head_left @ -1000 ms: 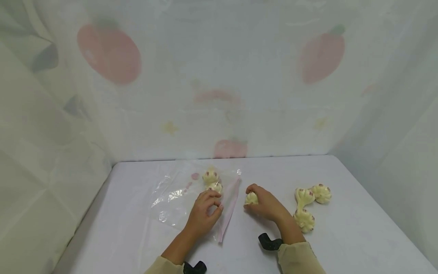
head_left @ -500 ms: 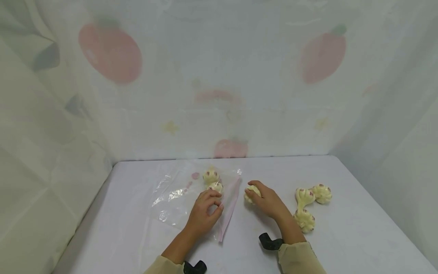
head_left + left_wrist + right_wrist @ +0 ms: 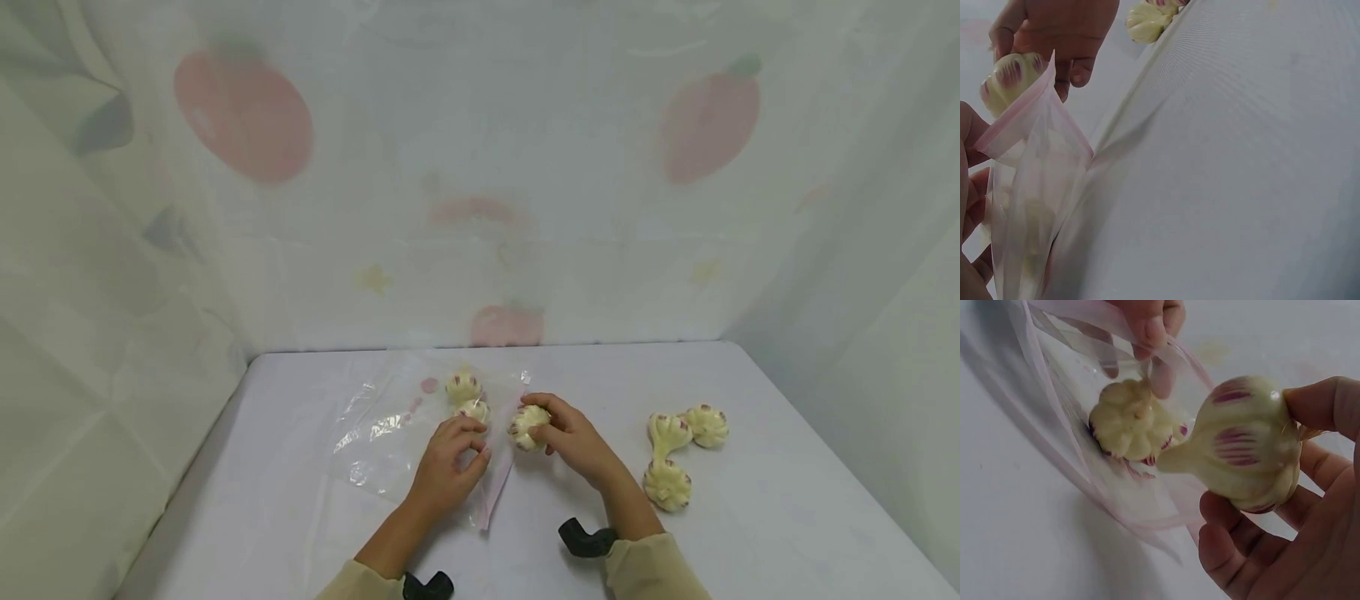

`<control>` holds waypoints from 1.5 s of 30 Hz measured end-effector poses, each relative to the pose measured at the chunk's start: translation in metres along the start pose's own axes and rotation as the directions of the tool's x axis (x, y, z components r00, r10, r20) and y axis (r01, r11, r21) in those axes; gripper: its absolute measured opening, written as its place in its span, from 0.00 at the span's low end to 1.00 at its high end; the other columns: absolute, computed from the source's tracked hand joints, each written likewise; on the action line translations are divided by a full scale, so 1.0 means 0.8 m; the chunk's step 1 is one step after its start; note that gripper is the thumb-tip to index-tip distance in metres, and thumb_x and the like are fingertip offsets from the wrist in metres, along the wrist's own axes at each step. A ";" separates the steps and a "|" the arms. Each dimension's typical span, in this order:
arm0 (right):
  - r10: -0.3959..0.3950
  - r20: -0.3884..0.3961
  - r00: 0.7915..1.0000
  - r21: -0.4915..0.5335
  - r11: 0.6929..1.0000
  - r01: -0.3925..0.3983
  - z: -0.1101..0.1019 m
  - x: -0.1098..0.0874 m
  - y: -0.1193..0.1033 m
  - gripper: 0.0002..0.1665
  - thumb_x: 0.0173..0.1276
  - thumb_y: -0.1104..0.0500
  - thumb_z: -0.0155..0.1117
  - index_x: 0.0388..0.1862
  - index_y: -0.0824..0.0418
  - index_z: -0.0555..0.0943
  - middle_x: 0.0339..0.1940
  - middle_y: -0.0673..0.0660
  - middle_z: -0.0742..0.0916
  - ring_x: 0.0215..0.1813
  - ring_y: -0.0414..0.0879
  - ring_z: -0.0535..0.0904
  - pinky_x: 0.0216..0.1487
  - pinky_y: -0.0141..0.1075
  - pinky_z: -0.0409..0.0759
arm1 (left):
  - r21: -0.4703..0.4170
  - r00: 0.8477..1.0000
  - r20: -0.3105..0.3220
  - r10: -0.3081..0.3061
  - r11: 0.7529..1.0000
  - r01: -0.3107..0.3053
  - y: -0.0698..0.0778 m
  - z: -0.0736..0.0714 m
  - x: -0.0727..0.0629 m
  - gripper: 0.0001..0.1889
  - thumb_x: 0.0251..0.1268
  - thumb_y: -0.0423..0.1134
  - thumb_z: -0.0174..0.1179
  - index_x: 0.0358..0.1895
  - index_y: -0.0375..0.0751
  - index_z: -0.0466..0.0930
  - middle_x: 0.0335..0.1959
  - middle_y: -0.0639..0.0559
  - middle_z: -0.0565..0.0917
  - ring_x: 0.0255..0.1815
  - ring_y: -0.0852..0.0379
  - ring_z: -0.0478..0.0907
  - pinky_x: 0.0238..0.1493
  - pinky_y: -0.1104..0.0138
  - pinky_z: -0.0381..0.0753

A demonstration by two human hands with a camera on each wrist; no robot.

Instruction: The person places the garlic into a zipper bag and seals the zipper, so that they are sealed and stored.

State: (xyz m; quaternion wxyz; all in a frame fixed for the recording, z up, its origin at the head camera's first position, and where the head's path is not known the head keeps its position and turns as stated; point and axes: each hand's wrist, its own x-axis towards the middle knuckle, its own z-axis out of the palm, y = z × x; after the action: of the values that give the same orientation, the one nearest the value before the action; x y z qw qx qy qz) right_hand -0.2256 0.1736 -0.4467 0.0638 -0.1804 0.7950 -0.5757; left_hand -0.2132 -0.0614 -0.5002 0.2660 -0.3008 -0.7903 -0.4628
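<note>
My right hand grips a garlic bulb, cream with purple streaks, right at the mouth of a clear zip bag with a pink edge. In the right wrist view the held bulb's stem points into the gaping bag. My left hand pinches the bag's upper edge and keeps the mouth apart; some of its fingers show through the plastic. Two garlic bulbs lie inside the bag, the far one partly behind the near one. The left wrist view shows the held bulb just beyond the pink edge.
To the right of my right hand, several garlic bulbs lie close together on the white table. Dark wrist mounts stick out beside both sleeves. A printed curtain hangs behind the table's far edge.
My right hand has turned the garlic bulb and carried it left to the bag's pink edge. The left hand and the bag have stayed in place.
</note>
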 end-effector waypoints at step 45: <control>0.073 -0.017 0.997 -0.027 0.997 -0.074 0.037 0.009 0.011 0.17 0.58 0.61 0.72 0.44 0.57 0.76 0.48 0.55 0.81 0.52 0.50 0.83 0.45 0.37 0.82 | -0.014 1.000 -0.006 -0.019 1.000 0.019 0.005 -0.003 0.002 0.04 0.62 0.32 0.64 0.32 0.45 0.80 0.45 0.53 0.83 0.53 0.52 0.77 0.57 0.60 0.73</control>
State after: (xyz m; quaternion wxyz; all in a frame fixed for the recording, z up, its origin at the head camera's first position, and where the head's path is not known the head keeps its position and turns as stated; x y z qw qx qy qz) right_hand -0.2247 0.1470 -0.4637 0.0763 -0.1473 0.8093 -0.5635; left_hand -0.2110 -0.0615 -0.4958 0.2620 -0.2937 -0.7890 -0.4718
